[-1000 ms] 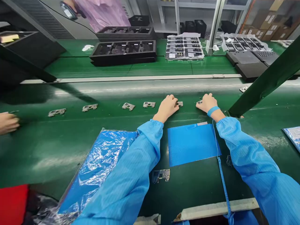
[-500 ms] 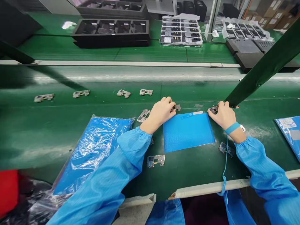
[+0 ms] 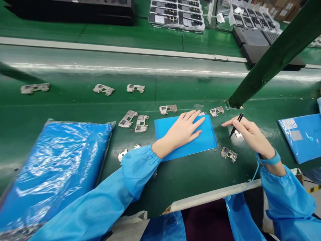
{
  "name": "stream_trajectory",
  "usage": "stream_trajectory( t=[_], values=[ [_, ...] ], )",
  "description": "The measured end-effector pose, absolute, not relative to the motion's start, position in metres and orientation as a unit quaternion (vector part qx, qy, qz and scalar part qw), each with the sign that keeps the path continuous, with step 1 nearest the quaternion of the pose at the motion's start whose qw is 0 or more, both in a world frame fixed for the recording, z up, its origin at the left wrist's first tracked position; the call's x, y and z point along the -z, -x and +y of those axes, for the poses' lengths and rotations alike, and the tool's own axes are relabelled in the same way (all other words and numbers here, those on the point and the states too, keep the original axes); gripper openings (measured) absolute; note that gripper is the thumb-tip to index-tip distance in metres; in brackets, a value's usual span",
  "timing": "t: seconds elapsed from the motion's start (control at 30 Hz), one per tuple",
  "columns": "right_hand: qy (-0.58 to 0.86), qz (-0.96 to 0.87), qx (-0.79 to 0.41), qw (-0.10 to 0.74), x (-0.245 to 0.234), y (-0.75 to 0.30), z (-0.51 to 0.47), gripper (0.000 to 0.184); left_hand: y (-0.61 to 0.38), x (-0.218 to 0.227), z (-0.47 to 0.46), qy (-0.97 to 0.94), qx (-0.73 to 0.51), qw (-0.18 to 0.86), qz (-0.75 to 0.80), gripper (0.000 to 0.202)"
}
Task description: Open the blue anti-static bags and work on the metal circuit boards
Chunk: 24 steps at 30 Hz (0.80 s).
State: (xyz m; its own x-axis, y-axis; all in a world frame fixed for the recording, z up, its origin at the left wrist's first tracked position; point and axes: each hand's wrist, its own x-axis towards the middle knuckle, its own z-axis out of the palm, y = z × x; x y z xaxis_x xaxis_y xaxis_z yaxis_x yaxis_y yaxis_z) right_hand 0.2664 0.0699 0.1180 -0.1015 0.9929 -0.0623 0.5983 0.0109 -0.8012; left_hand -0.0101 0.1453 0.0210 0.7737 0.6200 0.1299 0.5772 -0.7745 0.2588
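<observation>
My left hand (image 3: pixel 182 130) lies flat with its fingers spread on a blue sheet (image 3: pixel 205 135), covering the sheet's middle. A small white strip shows at the sheet's far edge, beyond the fingertips. Between the thumb and fingers of my right hand (image 3: pixel 250 134) is a pair of slim black tweezers (image 3: pixel 236 125), tip pointing down to the table. Partly behind that hand is a small board (image 3: pixel 238 134). Circuit boards lie around the sheet: one at its far edge (image 3: pixel 168 109), one at its far right corner (image 3: pixel 217 111), one nearer me (image 3: pixel 228 154). A blue wrist strap (image 3: pixel 272 160) circles my right wrist.
Several more circuit boards (image 3: pixel 135 88) lie on the green table, left and behind. A plastic-wrapped blue pack (image 3: pixel 62 157) fills the left; another labelled blue pack (image 3: pixel 304 135) lies right. A green post (image 3: pixel 271 60) slants over the right side. Trays of parts (image 3: pixel 177 15) stand behind.
Both hands have let go of the circuit boards at the sheet's far corners. My left hand now rests flat on the sheet. My right hand has come nearer, holding black tweezers. The view has shifted.
</observation>
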Motion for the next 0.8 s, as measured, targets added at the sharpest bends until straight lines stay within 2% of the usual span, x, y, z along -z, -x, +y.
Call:
stream_trajectory(
  t=[0.07, 0.2, 0.33, 0.5, 0.63, 0.8],
  values=[
    [0.627, -0.628, -0.348, 0.304, -0.11, -0.266, 0.064, 0.058, 0.009, -0.015, 0.141, -0.937, -0.096, 0.097, 0.323, 0.055],
    [0.609, -0.486, -0.483, 0.399, -0.089, -0.268, 0.063, 0.06, 0.011, -0.018, 0.119, -0.94, -0.088, 0.09, 0.317, 0.055],
    [0.57, -0.39, -0.574, 0.44, -0.071, -0.261, 0.071, 0.05, 0.007, -0.026, 0.089, -0.944, -0.073, 0.075, 0.314, 0.055],
    [0.58, -0.447, -0.536, 0.42, -0.057, -0.246, 0.082, 0.043, 0.008, -0.024, 0.078, -0.944, -0.098, 0.042, 0.312, 0.055],
    [0.579, -0.466, -0.497, 0.448, -0.052, -0.24, 0.083, 0.038, 0.012, -0.022, 0.081, -0.939, -0.14, 0.037, 0.312, 0.056],
    [0.571, -0.467, -0.503, 0.451, -0.048, -0.239, 0.081, 0.036, 0.01, -0.02, 0.085, -0.938, -0.137, 0.041, 0.315, 0.058]
  ],
)
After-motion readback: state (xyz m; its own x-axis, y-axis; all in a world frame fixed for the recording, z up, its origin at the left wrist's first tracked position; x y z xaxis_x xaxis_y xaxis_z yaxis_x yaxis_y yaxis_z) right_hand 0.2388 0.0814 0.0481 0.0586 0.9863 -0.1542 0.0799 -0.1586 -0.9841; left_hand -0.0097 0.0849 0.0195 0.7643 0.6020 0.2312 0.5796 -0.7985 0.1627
